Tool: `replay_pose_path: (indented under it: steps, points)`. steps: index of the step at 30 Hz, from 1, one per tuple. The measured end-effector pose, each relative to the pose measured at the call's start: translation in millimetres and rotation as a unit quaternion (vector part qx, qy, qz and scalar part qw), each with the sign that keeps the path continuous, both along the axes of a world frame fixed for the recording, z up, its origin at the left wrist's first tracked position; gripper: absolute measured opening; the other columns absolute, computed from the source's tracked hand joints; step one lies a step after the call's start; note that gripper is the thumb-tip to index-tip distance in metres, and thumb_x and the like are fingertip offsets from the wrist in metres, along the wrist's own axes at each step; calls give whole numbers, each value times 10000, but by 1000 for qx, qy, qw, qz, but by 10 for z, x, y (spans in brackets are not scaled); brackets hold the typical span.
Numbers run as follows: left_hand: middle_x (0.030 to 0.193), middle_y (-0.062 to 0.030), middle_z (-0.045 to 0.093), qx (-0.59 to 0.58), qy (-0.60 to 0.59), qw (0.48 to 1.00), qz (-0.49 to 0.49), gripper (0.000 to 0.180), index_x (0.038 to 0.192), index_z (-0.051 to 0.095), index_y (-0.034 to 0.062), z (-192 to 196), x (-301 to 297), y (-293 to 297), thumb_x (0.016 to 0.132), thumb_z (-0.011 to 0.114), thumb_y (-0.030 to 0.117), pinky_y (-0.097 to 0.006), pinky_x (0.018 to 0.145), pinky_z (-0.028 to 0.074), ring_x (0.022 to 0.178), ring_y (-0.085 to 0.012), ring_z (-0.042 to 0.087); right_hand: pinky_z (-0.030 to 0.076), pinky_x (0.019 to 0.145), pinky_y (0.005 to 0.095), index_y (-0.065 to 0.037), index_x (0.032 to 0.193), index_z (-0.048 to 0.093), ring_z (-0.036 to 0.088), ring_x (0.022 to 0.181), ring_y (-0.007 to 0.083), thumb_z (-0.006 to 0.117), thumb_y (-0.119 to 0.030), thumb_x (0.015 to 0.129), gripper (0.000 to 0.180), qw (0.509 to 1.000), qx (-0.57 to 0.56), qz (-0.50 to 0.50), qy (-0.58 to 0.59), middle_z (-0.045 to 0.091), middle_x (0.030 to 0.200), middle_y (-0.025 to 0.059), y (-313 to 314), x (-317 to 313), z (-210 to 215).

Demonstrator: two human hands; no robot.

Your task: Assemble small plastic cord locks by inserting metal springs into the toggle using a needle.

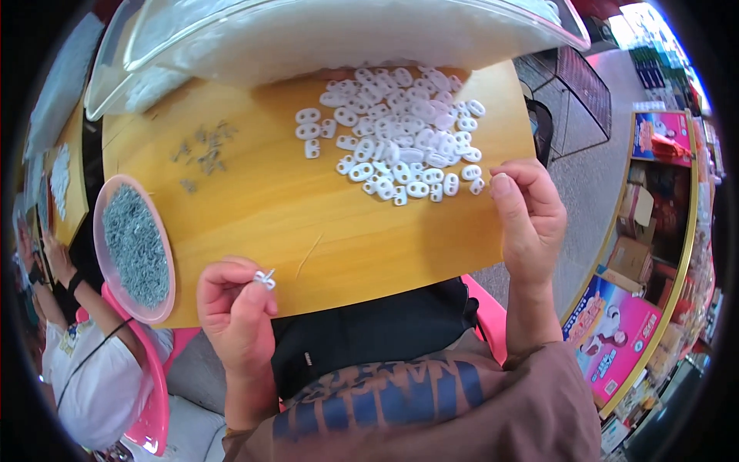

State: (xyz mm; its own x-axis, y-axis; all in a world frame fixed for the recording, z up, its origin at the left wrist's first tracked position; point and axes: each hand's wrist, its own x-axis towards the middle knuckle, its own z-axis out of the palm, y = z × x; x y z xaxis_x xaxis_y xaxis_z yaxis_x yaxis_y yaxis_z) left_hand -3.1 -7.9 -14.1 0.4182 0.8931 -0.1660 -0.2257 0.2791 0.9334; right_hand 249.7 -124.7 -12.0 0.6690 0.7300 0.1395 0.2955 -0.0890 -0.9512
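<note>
My left hand [237, 308] is closed in a pinch above the table's near edge. Between its thumb and forefinger is a small white plastic piece [265, 279] with a thin prong sticking up. My right hand [533, 223] is also pinched, at the right side of a spread of white oval plastic pieces [400, 115] with two holes each. Whatever its fingertips hold, if anything, is too small to make out. One little two-holed piece [477, 185] lies just left of the right thumb.
A pink bowl [167, 254] of small grey metal parts [135, 246] stands at the table's left edge. Several loose metal parts [208, 154] lie farther back. Clear plastic bins [346, 46] line the far side. A co-worker's hand [58, 254] shows at far left, shelves [654, 223] at right.
</note>
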Motion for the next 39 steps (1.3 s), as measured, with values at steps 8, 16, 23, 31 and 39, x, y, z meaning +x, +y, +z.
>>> replay_pose_path:
  steps: [8, 16, 23, 31, 39]
  points:
    - [798, -88, 485, -1, 4, 1000, -15, 103, 851, 473, 1, -25, 123, 9, 763, 527, -1, -203, 509, 368, 567, -104, 436, 379, 698, 196, 14, 842, 550, 491, 768, 117, 571, -43, 790, 80, 990, -61, -21, -123, 515, 813, 55, -99, 77, -45]
    - [790, -84, 492, 0, 8, 1000, -13, 104, 845, 472, -2, -21, 122, -15, 765, 537, 8, -204, 511, 364, 555, -104, 432, 434, 610, 303, -28, 854, 597, 530, 692, 210, 675, 6, 629, 241, 943, -37, 73, -323, 543, 784, 89, 116, -28, -106]
    - [796, -85, 503, -26, -7, 1000, -1, 122, 868, 477, -4, -15, 50, -56, 761, 534, -20, -196, 510, 374, 566, -99, 460, 410, 602, 311, -39, 826, 627, 510, 668, 205, 681, -14, 597, 236, 905, -49, 150, -396, 531, 758, 54, 283, -122, -171]
    - [841, -86, 514, -50, -53, 997, -24, 154, 904, 484, -15, 85, 2, -57, 761, 508, -66, -183, 519, 404, 579, -84, 479, 411, 605, 317, -37, 794, 621, 522, 681, 205, 671, -10, 607, 196, 863, -41, 150, -480, 542, 766, 53, 386, -158, -134]
    - [853, -87, 509, -33, -84, 995, -52, 155, 909, 485, -12, 166, -30, -84, 768, 509, -71, -190, 521, 420, 593, -80, 491, 430, 647, 252, 10, 873, 572, 533, 676, 151, 573, -34, 782, 101, 985, -27, 101, -138, 579, 793, 76, 353, -233, 43]
